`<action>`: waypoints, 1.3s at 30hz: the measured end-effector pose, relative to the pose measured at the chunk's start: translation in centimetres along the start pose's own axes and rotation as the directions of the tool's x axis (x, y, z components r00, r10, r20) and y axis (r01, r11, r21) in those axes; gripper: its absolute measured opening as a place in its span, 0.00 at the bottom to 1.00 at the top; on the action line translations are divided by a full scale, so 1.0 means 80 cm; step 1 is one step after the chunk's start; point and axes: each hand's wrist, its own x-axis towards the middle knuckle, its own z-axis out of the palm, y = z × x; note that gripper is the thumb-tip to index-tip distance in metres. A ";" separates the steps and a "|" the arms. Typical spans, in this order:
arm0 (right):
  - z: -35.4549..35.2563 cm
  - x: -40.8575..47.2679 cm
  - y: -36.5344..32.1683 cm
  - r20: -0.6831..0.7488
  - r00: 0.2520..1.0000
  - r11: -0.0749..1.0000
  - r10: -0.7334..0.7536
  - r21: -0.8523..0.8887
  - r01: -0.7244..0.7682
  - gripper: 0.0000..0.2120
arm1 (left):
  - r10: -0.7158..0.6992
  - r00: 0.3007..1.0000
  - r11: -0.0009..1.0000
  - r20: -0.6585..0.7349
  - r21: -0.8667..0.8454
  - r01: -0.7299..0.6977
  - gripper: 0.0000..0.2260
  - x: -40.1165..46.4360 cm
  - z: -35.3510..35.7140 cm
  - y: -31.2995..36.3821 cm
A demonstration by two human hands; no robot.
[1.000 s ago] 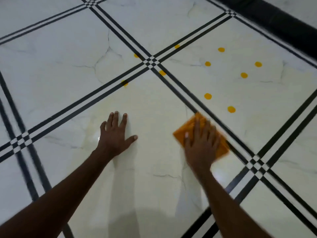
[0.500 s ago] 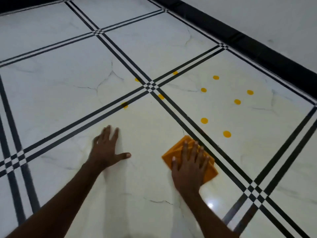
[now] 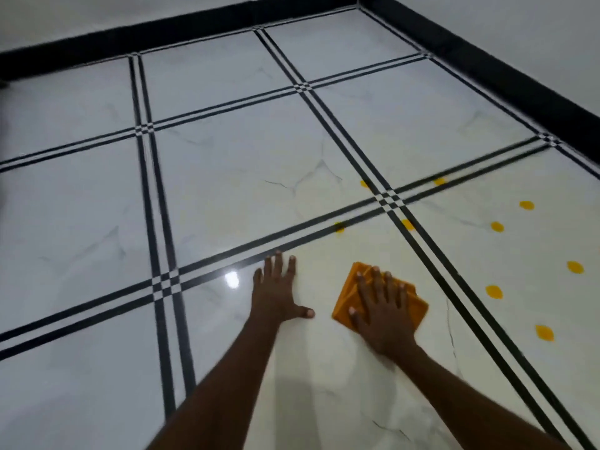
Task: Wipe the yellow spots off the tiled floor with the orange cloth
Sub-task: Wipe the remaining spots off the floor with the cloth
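Mid-wipe: right hand (image 3: 383, 315) flat on the cloth (image 3: 349, 295), left hand (image 3: 276, 292) spread empty on the floor (image 3: 227, 164); next, slide right to the spots (image 3: 493, 291)

dim even light, glare spot on glossy floor (image 3: 231, 280), soft motion blur, wide-angle bending

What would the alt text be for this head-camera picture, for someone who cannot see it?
A person's right hand presses a folded orange cloth flat on a glossy white tiled floor, while the left hand rests spread beside it. Yellow spots dot the tile to the right, beyond black double lines.
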 end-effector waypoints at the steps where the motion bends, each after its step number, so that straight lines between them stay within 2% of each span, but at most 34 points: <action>1: -0.002 -0.001 0.002 0.032 0.999 1.000 -0.009 0.001 0.009 0.39 | -0.008 1.000 1.000 0.002 -0.016 0.008 0.62 -0.004 -0.004 0.001; 4: -0.016 0.029 0.018 0.083 0.996 1.000 0.013 0.000 -0.013 0.41 | -0.003 1.000 1.000 -0.024 -0.010 0.003 0.61 -0.007 -0.004 -0.001; 7: -0.023 0.089 0.006 -0.034 0.993 0.993 0.110 0.046 -0.108 0.40 | 0.018 0.997 1.000 -0.072 -0.003 -0.019 0.60 0.000 0.009 -0.009; 12: -0.009 0.189 -0.082 -0.085 0.983 0.987 -0.160 0.008 0.161 0.36 | 0.040 0.996 0.999 -0.074 0.003 -0.040 0.60 0.014 0.018 -0.013; 14: -0.014 0.224 -0.084 -0.098 0.974 0.979 -0.205 0.000 0.206 0.35 | 0.031 0.997 0.999 -0.076 0.007 -0.031 0.61 0.015 0.017 -0.010; 17: -0.034 0.257 -0.038 -0.123 0.988 0.995 -0.091 0.018 0.094 0.35 | 0.011 1.000 0.999 -0.019 0.034 -0.010 0.62 0.011 0.010 -0.005; 20: -0.038 0.223 0.020 -0.179 0.980 0.995 0.091 0.047 -0.084 0.35 | 0.000 1.000 0.998 0.003 0.060 -0.001 0.61 0.027 -0.015 0.005; 22: -0.027 0.168 0.018 -0.188 0.961 0.979 0.201 0.079 -0.189 0.36 | 0.007 1.000 0.997 -0.025 0.071 -0.006 0.61 0.053 -0.035 0.011; 24: -0.016 0.130 -0.007 -0.180 0.955 0.970 0.236 0.107 -0.219 0.38 | 0.014 1.000 0.997 0.008 0.078 -0.014 0.64 0.077 -0.048 0.019; 28: -0.020 0.199 -0.029 -0.146 0.989 0.997 -0.034 0.059 0.043 0.37 | -0.027 0.998 0.994 0.053 0.109 0.021 0.67 0.099 -0.042 0.026; 30: -0.033 0.260 -0.030 -0.132 0.987 0.993 -0.091 0.056 0.099 0.36 | -0.046 0.998 0.991 0.045 0.131 0.040 0.67 0.098 -0.043 0.029; 33: -0.051 0.330 -0.007 -0.124 0.991 0.998 -0.044 0.039 0.049 0.36 | -0.054 0.998 0.989 0.042 0.140 0.048 0.67 0.101 -0.043 0.030; 35: -0.057 0.345 0.034 -0.164 0.985 0.999 0.048 0.028 -0.044 0.36 | -0.051 0.998 0.991 0.040 0.128 0.046 0.67 0.101 -0.042 0.029; 37: -0.064 0.328 0.068 -0.217 0.955 0.978 0.203 0.086 -0.189 0.36 | -0.051 0.998 0.991 0.035 0.126 0.046 0.67 0.099 -0.044 0.028; 39: -0.061 0.278 0.059 -0.240 0.885 0.916 0.399 0.155 -0.371 0.37 | -0.052 0.998 0.993 0.027 0.111 0.048 0.67 0.099 -0.045 0.029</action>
